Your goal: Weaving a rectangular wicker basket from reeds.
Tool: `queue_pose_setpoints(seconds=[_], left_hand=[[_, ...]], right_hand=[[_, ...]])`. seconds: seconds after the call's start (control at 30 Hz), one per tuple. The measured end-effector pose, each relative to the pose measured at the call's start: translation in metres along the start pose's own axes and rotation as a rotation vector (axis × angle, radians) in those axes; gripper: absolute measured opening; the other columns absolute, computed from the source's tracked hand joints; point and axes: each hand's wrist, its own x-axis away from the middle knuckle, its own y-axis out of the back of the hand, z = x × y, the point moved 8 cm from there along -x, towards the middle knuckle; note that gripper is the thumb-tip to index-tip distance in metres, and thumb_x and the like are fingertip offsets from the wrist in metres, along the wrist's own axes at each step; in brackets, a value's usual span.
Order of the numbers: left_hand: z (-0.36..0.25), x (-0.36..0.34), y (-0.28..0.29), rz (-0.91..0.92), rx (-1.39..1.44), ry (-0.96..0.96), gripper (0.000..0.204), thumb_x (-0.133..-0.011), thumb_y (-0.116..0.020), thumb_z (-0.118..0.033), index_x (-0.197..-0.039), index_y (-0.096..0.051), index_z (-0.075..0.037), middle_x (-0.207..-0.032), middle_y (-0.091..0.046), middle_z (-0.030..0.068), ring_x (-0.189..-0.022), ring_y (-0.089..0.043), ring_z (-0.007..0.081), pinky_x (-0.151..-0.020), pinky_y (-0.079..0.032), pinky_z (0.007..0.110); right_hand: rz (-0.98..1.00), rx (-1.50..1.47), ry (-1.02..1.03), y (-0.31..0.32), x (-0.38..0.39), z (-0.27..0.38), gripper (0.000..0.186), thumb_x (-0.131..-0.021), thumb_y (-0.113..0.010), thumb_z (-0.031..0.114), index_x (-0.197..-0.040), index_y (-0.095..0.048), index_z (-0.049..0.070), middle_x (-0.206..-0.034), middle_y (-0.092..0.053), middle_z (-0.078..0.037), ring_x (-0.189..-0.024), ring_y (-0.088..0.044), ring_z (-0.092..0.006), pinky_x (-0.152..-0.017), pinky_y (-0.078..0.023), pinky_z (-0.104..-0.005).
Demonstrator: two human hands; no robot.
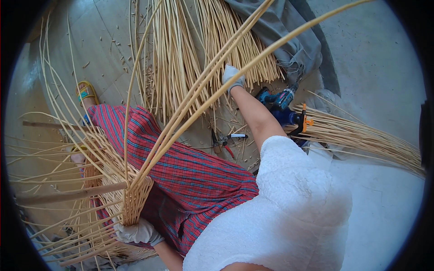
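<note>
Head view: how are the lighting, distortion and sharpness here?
Head view: even daylight, soft shadows, no glare; fisheye bends the long willow rods and leaves a black rim; the basket, left hand and right hand are reasonably sharp; the white top is nearly overexposed.

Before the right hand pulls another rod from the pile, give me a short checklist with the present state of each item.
1. Left hand steadying the half-woven basket at its lower edge: ok.
2. Right hand on the loose rod pile: ok.
3. One single rod gripped: cannot tell.
4. Long upright stakes arching across the reaching arm: not ok.
5. Pruning shears and cordless drill on the floor, apart from both hands: ok.
</note>
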Motion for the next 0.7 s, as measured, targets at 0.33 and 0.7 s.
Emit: queue_pose_setpoints(seconds=[0.33,0.7], left_hand=[[0.000,0.006,-0.006,0.001,0.007,-0.006,0.049,-0.091,-0.072,-0.024,-0.127,-0.045,-0.005,-0.121,-0.065,0.0137,-0.103,-0.060,0.0332,-0.088,-0.045,0.049],[0.017,0.021,-0.012,0.030,-0.003,0.084,0.049,-0.087,-0.070,-0.022,-0.128,-0.051,-0.004,-0.125,-0.061,0.0149,-0.112,-0.056,0.0352,-0.099,-0.040,0.053]], right_hand=[[0.193,-0.063,-0.179,-0.054,-0.017,-0.016,0.037,-0.100,-0.051,0.035,-0.118,-0.069,0.008,-0.108,-0.073,-0.015,-0.098,-0.072,-0.0328,-0.083,-0.058,-0.0470],[-0.130,-0.563,-0.037,-0.001,0.045,-0.011,0.035,-0.097,-0.058,0.029,-0.125,-0.058,0.008,-0.108,-0.069,-0.020,-0.102,-0.066,-0.0360,-0.085,-0.052,-0.0437]])
